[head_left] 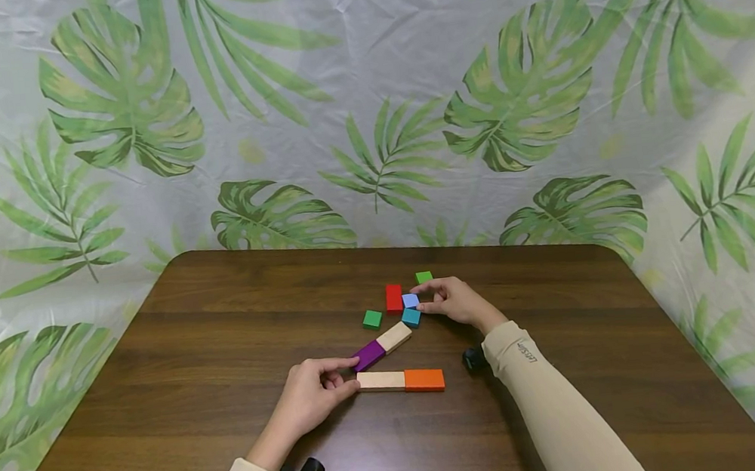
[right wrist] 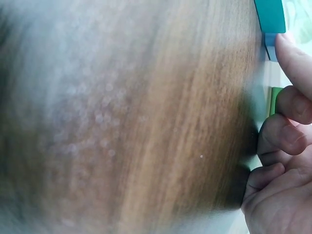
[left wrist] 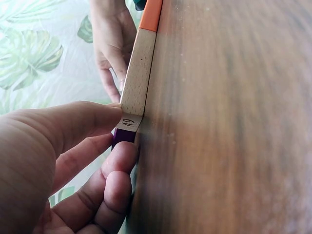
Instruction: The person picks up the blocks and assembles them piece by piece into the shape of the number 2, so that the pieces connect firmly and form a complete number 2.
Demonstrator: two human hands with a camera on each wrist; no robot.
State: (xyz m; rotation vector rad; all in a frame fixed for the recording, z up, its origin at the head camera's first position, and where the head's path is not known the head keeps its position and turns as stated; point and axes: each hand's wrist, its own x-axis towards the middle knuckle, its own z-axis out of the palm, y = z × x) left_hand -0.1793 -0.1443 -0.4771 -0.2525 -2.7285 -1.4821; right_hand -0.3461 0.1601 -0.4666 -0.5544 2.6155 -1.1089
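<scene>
In the head view my left hand (head_left: 314, 393) pinches the meeting ends of a purple block (head_left: 368, 355) and a plain wooden block (head_left: 381, 381). The thumb lies on the wooden block's near side, fingers at the purple one; the wooden end face reads 49 in the left wrist view. An orange block (head_left: 424, 380) continues that row. Another plain wooden block (head_left: 395, 336) extends the purple one at an angle. My right hand (head_left: 455, 304) pinches a light blue block (head_left: 411, 301) between thumb and index finger. A teal block (head_left: 411, 318) sits just in front of it.
Beside the light blue block stands a red block (head_left: 393, 299). A dark green block (head_left: 372, 319) lies to its left, and a bright green block (head_left: 424, 277) behind the right hand's fingers. All lie on a brown wooden table (head_left: 224, 341) before a leaf-patterned curtain (head_left: 376, 76).
</scene>
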